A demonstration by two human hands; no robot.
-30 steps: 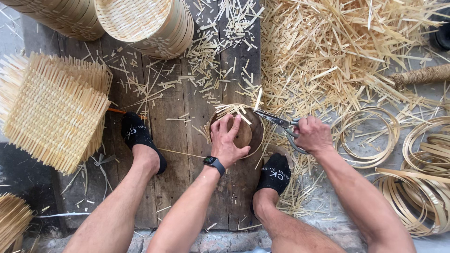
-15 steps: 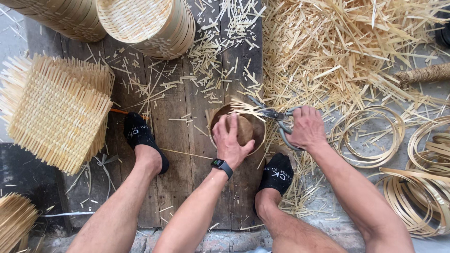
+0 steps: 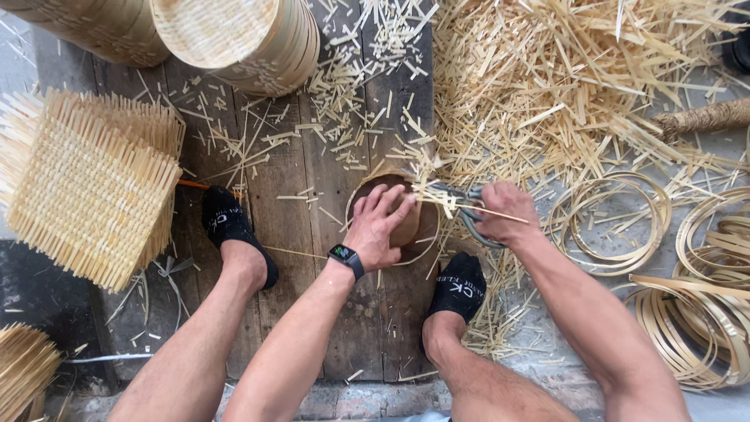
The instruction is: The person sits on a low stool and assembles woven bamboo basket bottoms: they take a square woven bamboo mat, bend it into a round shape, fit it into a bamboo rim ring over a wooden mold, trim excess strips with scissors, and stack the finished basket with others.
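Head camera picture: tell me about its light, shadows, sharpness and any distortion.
Head view: soft, even daylight with no glare; only faint shadows under the left hand and the woven mats. Centre is sharp, down to single bamboo offcuts; the scissors in the right hand look slightly smeared. Wide-angle lens: the forearms swell toward the bottom edge.

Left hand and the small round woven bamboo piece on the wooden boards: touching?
Touching. The head view shows the left hand lying flat on the small round woven bamboo piece, its fingers spread across the top with no gap.
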